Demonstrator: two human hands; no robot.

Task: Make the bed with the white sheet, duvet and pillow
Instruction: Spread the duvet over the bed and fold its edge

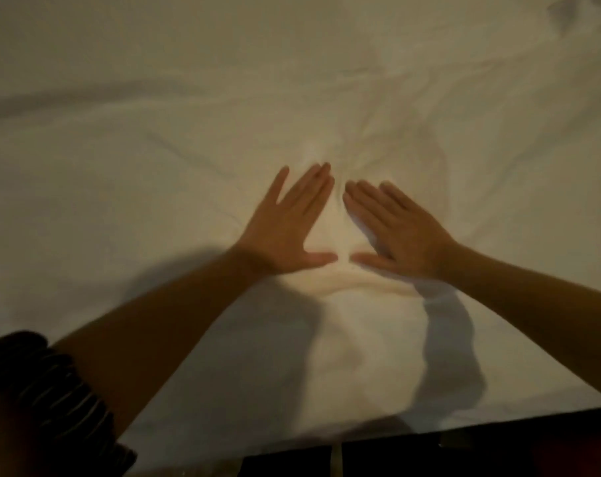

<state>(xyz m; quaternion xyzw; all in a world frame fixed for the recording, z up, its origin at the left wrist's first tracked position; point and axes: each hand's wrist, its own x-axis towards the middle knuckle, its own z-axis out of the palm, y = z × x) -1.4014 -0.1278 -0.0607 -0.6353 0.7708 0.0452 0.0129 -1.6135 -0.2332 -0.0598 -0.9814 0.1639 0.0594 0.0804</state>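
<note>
A white sheet (127, 208) covers the bed and fills nearly the whole view. My left hand (287, 225) lies flat on it near the middle, fingers straight and pointing up to the right. My right hand (399, 228) lies flat beside it, fingers straight and pointing up to the left. The fingertips and the thumbs of the two hands nearly meet, framing a triangle of cloth. Creases fan out from the fingertips, and a low fold (361, 285) bunches just below the thumbs. No duvet or pillow can be told apart in view.
The near edge of the bed (430, 425) runs along the bottom right, with a dark strip (498, 452) below it. A dark ribbed sleeve (51, 383) sits at the bottom left. A long ridge in the cloth (68, 101) crosses the upper left.
</note>
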